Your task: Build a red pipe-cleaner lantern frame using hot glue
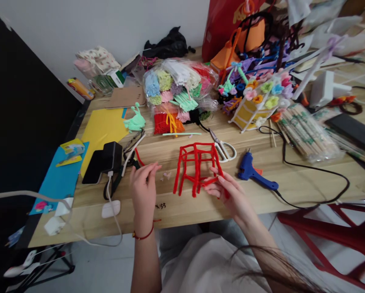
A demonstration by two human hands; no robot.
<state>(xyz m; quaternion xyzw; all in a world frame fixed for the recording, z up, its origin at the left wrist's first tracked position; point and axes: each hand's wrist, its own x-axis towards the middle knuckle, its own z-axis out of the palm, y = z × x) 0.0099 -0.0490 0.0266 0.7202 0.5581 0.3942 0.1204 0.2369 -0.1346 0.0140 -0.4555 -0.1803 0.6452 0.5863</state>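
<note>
A red pipe-cleaner frame [197, 167] with several legs is held above the front of the table. My right hand [228, 193] grips its lower right part between thumb and fingers, where a short red piece points left. My left hand [144, 185] is raised to the left of the frame, apart from it, with its fingertips pressed together; whether something small is between them cannot be made out. Scissors with white handles [227, 151] lie behind the frame, and a blue glue gun [252, 171] rests to the right.
Bundled colourful pipe cleaners [176, 87] lie at the back. A flower-topped basket [249, 114] and wrapped sticks [309, 132] sit at the right. A black charger [112, 156], a phone [92, 167] and cables are at the left. A red stool [331, 240] stands by the table's front right.
</note>
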